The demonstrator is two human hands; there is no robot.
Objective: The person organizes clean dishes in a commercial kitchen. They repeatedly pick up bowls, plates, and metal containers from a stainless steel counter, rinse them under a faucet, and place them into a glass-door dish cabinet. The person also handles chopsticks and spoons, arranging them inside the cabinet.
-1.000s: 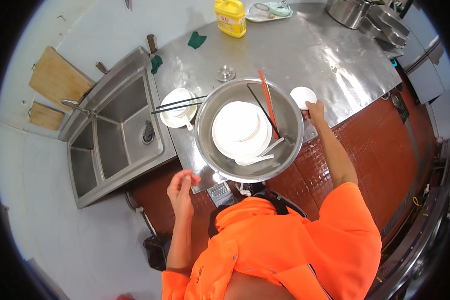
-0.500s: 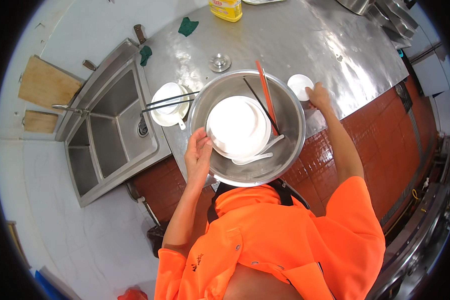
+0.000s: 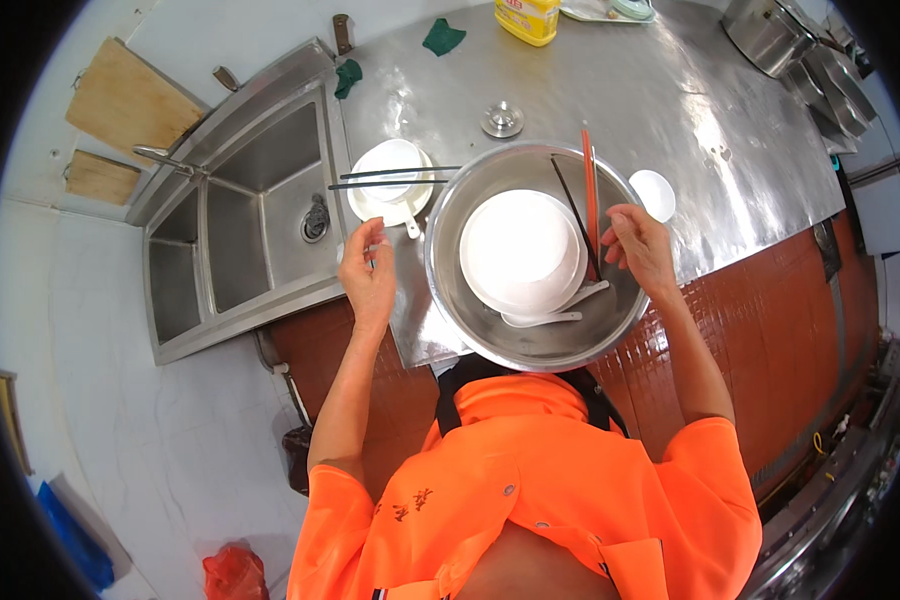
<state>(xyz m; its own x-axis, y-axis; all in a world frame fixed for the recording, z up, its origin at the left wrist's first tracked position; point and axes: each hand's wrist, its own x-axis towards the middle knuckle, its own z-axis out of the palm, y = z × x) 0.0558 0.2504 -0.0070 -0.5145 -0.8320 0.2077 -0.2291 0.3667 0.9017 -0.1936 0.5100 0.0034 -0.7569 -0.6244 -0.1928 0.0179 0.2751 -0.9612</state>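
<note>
My left hand (image 3: 368, 275), fingers loosely bent and apart, holds nothing just below a stack of white dishes (image 3: 394, 158). A pair of black chopsticks (image 3: 395, 179) lies across that stack, and a white spoon (image 3: 412, 226) sticks out of it. A wide steel basin (image 3: 450, 290) stands between my hands. In it are white bowls or plates (image 3: 520, 245), white spoons (image 3: 545, 319), a black chopstick (image 3: 572, 210) and red chopsticks (image 3: 591, 190). My right hand (image 3: 642, 250), open and empty, hovers at the basin's right rim. Beyond it sits a small white dish (image 3: 653, 195).
A steel sink (image 3: 235, 215) adjoins the steel table (image 3: 410, 80) on the left. Further back are a round glass lid-like piece (image 3: 502, 119), green cloths (image 3: 444, 37), a yellow bottle (image 3: 527, 20) and a steel pot (image 3: 767, 38). Red tiles (image 3: 760, 300) cover the floor.
My right hand has let go of the small white dish and moved left to the basin's rim. My left hand has left the basin and moved left, near the dish stack. The view has shifted.
</note>
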